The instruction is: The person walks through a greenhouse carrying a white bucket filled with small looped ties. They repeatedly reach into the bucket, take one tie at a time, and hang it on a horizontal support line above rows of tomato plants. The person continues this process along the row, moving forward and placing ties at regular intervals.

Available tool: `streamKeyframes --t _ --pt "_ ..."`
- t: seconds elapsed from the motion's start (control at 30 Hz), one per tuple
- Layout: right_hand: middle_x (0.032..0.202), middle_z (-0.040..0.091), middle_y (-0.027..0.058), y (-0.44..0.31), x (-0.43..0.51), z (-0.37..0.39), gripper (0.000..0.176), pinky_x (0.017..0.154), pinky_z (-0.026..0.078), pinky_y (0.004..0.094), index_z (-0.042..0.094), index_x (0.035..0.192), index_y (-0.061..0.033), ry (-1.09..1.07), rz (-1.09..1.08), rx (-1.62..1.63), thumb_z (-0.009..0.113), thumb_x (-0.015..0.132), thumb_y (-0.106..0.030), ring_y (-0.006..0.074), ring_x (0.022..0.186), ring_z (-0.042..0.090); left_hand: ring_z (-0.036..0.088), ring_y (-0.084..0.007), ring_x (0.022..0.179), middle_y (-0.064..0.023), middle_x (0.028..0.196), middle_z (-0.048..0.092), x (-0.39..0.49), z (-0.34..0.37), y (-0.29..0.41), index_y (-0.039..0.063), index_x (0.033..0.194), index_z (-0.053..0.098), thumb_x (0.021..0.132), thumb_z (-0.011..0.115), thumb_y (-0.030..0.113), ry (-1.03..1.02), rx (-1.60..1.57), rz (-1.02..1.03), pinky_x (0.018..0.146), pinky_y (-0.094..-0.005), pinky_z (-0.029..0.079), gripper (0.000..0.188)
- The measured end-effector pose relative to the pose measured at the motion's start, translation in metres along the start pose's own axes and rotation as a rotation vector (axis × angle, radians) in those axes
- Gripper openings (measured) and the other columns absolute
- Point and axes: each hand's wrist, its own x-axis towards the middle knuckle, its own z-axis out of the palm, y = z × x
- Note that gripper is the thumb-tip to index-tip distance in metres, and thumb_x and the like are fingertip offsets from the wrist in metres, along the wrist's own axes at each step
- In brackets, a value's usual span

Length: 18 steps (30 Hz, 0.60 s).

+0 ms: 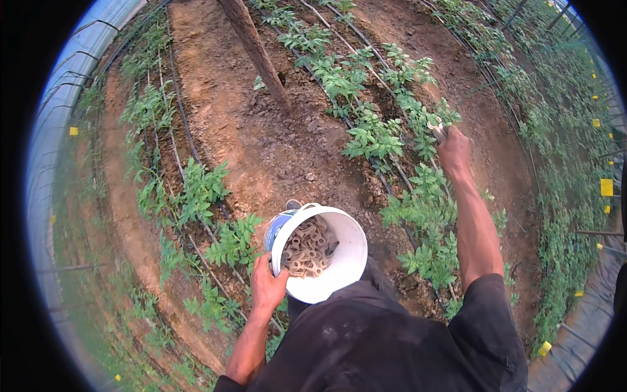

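My left hand point(267, 283) grips the rim of a white plastic bucket point(350, 247), which is tilted against my body with its mouth facing up. Many small beige ring-shaped plastic clips point(308, 247) lie heaped inside it, mostly on the left. At the end of my outstretched arm, my right hand point(453, 147) holds a pale ring-shaped clip point(435, 124) at its fingertips. The clip is over the leaves of a young tomato plant point(421, 115) in the row to the right. Whether it touches a stem cannot be made out.
A slanting wooden post point(259, 54) stands in the soil path point(308, 161) ahead. Black drip hoses point(355, 130) run along the plant rows. Another tomato row point(198, 191) grows on the left. Yellow sticky cards point(607, 187) hang at the right, near the plastic greenhouse wall.
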Motion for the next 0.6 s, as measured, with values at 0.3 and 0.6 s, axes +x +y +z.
streamKeyframes --t 0.3,0.6 --pt "0.125 0.075 0.0256 -0.013 0.019 0.008 0.033 0.099 0.059 0.055 0.071 0.123 0.0022 -0.065 0.051 -0.094 0.08 0.098 -0.017 0.0452 0.11 0.075 0.069 -0.0449 0.121 -0.0255 0.126 0.069 0.041 -0.011 0.007 -0.008 0.138 0.067 0.085 0.076 0.011 -0.031 0.014 0.058 0.107 -0.0497 0.055 0.057" --pt "0.129 0.074 0.0228 -0.099 -0.05 0.006 0.047 0.097 0.061 0.0453 0.065 0.142 0.0048 0.125 0.123 0.153 0.08 0.102 -0.016 0.0329 0.114 0.076 0.07 -0.0441 0.122 -0.0244 0.13 0.07 0.135 -0.049 0.031 -0.007 0.141 0.066 0.088 0.075 0.015 -0.093 -0.054 0.092 0.107 -0.0479 0.055 0.058"
